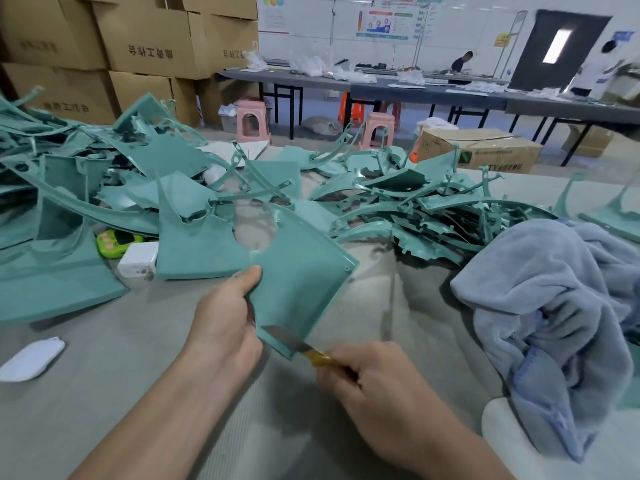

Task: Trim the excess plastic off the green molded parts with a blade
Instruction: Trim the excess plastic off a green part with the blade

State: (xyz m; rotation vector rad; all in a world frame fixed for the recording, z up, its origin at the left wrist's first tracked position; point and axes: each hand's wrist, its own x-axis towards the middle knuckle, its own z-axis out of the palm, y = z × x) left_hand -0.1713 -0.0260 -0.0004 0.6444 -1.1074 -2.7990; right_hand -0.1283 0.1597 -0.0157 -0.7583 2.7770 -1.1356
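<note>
My left hand point(221, 327) grips a flat green molded part point(301, 278) by its left edge, thumb on top, holding it tilted above the grey table point(121, 358). My right hand point(374, 379) grips the yellow handle of a blade point(294, 339). The metal blade lies against the part's lower edge, pointing left toward my left hand. Large heaps of green molded parts point(415, 209) cover the table behind, on the left and in the middle.
A blue-grey towel point(554, 306) is bunched at the right. A white charger block point(136, 259), a small green toy-like object point(112, 242) and a white oval item point(31, 358) lie at the left. Cardboard boxes point(138, 46), pink stools and long tables with people stand beyond.
</note>
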